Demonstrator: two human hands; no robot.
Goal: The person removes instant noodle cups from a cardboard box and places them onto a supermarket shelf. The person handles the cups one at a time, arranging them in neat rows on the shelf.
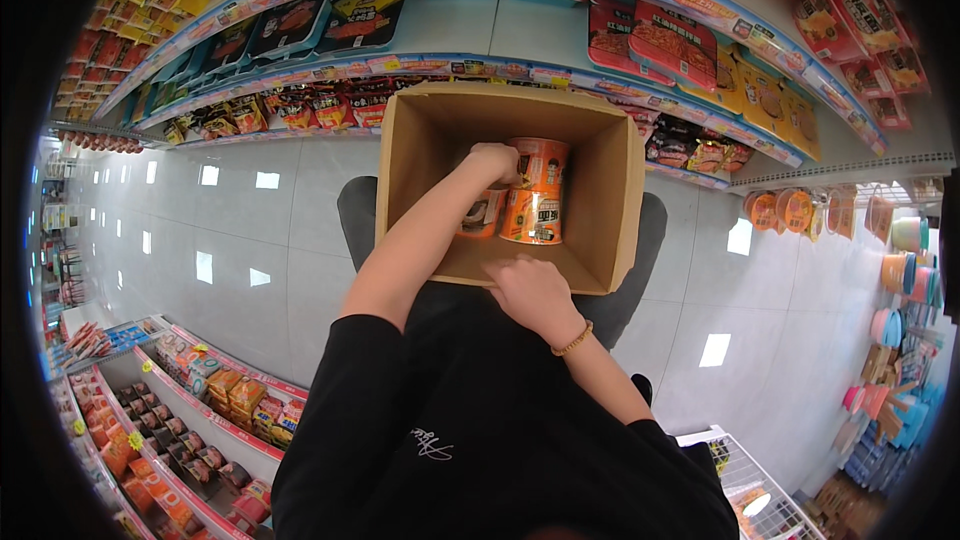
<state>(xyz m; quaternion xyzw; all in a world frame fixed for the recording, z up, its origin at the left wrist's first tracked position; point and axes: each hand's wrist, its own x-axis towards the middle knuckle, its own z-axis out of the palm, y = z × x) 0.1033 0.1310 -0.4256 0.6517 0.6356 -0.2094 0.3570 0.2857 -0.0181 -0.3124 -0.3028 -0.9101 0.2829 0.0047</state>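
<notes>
An upright cardboard box point(625, 202), its top uncovered, stands before me between my knees. Several orange instant noodle containers lie inside, among them an upper container point(544, 157), a lower container point(531, 217) and a left container point(480, 214) partly covered by my arm. My left hand point(495, 163) reaches deep into the box, its fingers at the left side of the upper container; whether they grip it is hidden. My right hand point(531, 292) is at the box's near rim, fingers curled and slightly blurred. I cannot tell if it holds the rim.
A store shelf point(442, 26) with boxed and bagged noodles runs close behind the box. Lower left stands another shelf unit point(180, 405) with cups and packets. A white wire rack point(750, 472) is near my right side. Grey tile floor point(225, 187) lies around me.
</notes>
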